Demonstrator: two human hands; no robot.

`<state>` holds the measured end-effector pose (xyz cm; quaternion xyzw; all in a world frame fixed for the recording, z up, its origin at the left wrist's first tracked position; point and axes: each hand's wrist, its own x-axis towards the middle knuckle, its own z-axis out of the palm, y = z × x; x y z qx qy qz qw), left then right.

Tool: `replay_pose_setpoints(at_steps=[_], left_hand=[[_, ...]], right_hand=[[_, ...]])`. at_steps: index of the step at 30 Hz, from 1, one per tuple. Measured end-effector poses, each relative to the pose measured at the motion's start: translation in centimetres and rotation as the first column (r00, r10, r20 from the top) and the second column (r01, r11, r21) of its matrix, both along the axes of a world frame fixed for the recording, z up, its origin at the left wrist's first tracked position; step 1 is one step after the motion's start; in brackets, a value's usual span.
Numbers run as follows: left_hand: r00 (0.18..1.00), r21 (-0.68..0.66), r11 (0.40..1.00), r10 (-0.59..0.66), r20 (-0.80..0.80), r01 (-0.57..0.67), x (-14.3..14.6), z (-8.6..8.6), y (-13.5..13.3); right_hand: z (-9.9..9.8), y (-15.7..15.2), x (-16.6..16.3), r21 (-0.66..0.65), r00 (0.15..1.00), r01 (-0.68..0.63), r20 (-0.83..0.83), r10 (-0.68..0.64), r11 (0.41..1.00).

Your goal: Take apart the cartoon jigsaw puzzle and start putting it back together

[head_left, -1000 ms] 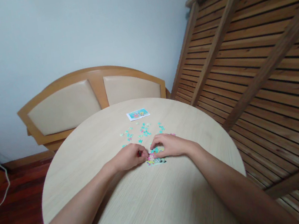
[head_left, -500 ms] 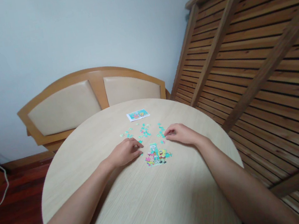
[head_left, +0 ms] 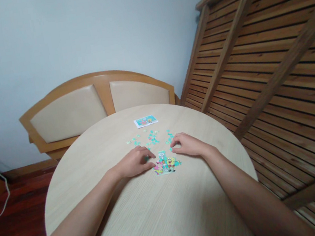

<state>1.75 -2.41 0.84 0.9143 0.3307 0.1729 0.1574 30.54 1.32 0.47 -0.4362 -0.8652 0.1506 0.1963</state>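
Observation:
A partly joined jigsaw puzzle (head_left: 170,164) lies flat on the round table, with cartoon figures in yellow, pink and teal. My left hand (head_left: 137,161) rests at its left edge, thumb and fingers apart, holding nothing that I can see. Just above the puzzle's right side, my right hand (head_left: 189,144) has its thumb and forefinger closed round a small teal puzzle piece (head_left: 171,148). Loose puzzle pieces (head_left: 152,137) are scattered beyond both hands, several of them close to the right fingers.
A picture card (head_left: 146,121) of the same characters lies towards the far side of the pale wooden table (head_left: 149,221). Behind the table stands a padded headboard (head_left: 68,113). A slatted wooden frame (head_left: 257,71) leans at the right.
My right hand has moved left and slightly nearer, its fingertips now at a loose piece. My left hand has shifted right to the puzzle's edge.

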Motion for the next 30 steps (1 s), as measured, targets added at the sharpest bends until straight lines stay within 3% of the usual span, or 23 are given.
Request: replay_pose_setpoints(at_steps=[3,16,24,30], left_hand=[[0.997,-0.001,0.997,-0.071,0.006,0.071,0.14,-0.15,-0.13],[0.998,0.002,0.998,-0.061,-0.019,0.061,0.01,-0.51,-0.01],[0.997,0.003,0.997,-0.075,-0.002,0.075,-0.02,-0.37,-0.21],[0.996,0.028,0.996,-0.08,-0.048,0.081,0.39,0.07,-0.72]], right_hand=[[-0.17,0.14,0.13,0.008,1.0,0.01,0.021,-0.01,1.0],[-0.49,0.09,-0.01,-0.023,0.999,-0.027,0.021,0.027,0.999],[-0.09,-0.25,-0.09,-0.045,0.998,0.057,0.043,-0.055,0.997],[-0.49,0.19,0.11,-0.058,0.999,0.035,0.038,-0.033,0.998]])
